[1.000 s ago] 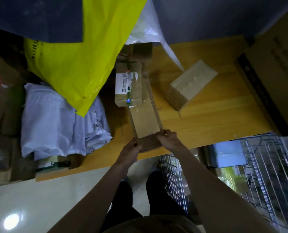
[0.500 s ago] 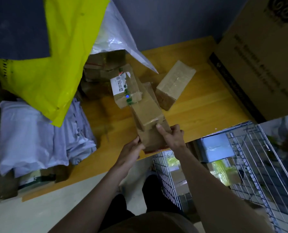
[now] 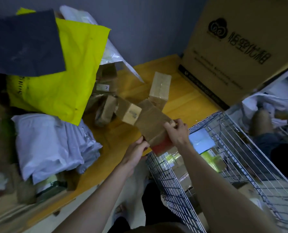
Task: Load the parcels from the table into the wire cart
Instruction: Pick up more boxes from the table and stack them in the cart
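Parcels still crowd the counter (image 3: pixel 187 105); one long brown box (image 3: pixel 150 123) is in hand at its near edge, lifted at the cart's 10 o'clock corner. The left hand (image 3: pixel 136 148) grips its near left corner, and the right hand (image 3: pixel 176 132) curls over the right side. A smaller box (image 3: pixel 128 111) rides on its far end. Judged mid-transfer: next, swing toward 3 o'clock over the wire cart (image 3: pixel 215 165) and lower it level, lest the rider slide.

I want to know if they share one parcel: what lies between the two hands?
The long brown box: in the head view the left hand and right hand grip its near end from either side.
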